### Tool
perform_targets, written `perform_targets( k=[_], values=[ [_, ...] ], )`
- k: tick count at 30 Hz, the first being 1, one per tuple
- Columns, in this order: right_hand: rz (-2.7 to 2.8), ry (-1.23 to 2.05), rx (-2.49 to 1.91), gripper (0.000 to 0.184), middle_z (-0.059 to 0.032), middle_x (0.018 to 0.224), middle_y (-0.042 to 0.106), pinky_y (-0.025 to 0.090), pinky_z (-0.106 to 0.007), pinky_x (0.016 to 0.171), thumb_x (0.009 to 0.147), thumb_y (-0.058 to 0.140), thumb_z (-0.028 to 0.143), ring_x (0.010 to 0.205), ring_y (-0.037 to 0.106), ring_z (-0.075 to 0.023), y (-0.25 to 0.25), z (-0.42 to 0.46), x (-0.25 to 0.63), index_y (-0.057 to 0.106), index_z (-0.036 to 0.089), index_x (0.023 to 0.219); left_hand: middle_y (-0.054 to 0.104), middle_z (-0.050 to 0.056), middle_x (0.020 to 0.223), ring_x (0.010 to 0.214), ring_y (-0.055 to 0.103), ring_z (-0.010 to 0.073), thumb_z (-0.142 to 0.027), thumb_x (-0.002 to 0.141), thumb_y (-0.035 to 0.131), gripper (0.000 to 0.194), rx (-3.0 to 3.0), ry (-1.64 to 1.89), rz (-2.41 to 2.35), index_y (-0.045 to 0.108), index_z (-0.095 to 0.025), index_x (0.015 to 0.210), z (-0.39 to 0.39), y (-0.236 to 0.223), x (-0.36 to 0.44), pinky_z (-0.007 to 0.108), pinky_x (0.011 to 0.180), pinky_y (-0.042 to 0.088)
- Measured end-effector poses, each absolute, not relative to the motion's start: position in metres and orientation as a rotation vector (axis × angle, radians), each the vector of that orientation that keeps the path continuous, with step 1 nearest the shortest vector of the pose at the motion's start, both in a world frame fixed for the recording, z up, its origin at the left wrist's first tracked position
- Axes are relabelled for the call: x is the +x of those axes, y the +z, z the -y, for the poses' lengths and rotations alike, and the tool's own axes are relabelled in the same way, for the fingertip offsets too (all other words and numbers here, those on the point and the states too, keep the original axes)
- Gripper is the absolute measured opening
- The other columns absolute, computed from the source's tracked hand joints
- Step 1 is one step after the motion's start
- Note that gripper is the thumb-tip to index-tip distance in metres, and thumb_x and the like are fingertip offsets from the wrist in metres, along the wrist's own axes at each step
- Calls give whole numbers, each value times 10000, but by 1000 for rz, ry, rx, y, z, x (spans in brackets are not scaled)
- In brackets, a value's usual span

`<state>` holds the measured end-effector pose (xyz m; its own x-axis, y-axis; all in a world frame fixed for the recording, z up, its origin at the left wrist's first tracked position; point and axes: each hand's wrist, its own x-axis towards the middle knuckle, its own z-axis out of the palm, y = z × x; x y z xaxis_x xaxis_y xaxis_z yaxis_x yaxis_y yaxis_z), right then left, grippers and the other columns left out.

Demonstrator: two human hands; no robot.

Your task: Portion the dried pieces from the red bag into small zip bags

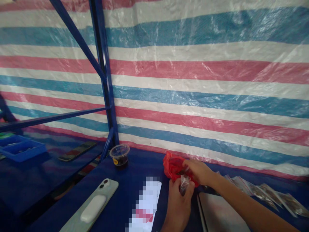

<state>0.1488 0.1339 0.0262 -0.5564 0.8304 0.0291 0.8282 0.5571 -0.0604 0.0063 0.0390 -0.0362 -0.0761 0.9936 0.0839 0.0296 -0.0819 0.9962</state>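
My left hand is closed on a small clear plastic bag, pinched upright between thumb and fingers. Just beyond it, a crumpled red plastic bag lies with its mouth turned toward my hands. My right hand reaches across from the right, its curled fingers at the red bag's opening, above the clear bag. Something dark shows near those fingertips, too small to name. To the right, several flat zip bags with brownish contents lie in an overlapping row.
A silver, flat device lies under my right forearm. Left of my hands are a blurred-out white panel, a pale phone bearing a white case, and a lidded cup. A blue frame post, blue tray and dark phone stand farther left.
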Motion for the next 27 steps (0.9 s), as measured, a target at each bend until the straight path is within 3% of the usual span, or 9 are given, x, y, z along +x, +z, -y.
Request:
perform_targets(
  k=[3,7,9,13,18,23,27],
  values=[
    [2667,58,-1462,352,-150,1263,758,470,-372,1074,767,596,-23,1247,665,-305,24,-133,155,719,165,1038,642,144,1141,1066,620,327,-653,876,637,525,1270,1355,-1250,730,-152,1000,-42,-38,7,417,987,476],
    [2592,67,-1537,593,-126,1341,726,488,-344,1046,690,531,-93,1252,668,-271,22,-132,157,679,177,1197,624,99,1034,989,629,299,-675,880,639,529,1308,1342,-1202,739,-163,968,-44,-43,5,392,921,500],
    [2604,77,-1566,573,-120,1318,738,510,-333,990,707,530,-94,1203,699,-270,22,-129,158,684,186,1183,617,90,1021,959,624,285,-699,885,632,541,1316,1348,-1193,745,-172,928,-45,-44,3,379,895,506],
    [2629,32,-1634,437,-202,1249,749,519,-372,854,801,500,-79,1111,735,-338,29,-121,160,697,136,1126,608,96,1067,979,616,279,-731,911,590,573,1344,1386,-1207,757,-183,922,-45,-43,0,373,902,506],
    [2648,22,-1628,391,-107,1130,790,465,-291,770,775,586,-40,1028,744,-279,36,-121,164,709,200,1057,604,103,1094,985,630,268,-749,901,594,606,1367,1374,-1134,763,-170,958,-45,-44,0,363,911,521],
    [2627,18,-1629,526,-82,1249,766,473,-286,832,726,592,-43,1120,726,-260,31,-124,161,704,223,1165,676,67,973,871,650,223,-751,865,651,580,1245,1439,-1038,713,-178,937,-51,-42,1,321,810,542],
    [2628,-21,-1653,563,-137,1318,742,499,-337,874,730,598,-28,1139,729,-301,30,-123,155,697,193,1238,749,64,998,998,690,256,-729,853,692,573,1015,1500,-927,732,-199,1069,-53,-36,2,343,922,560]
  ],
)
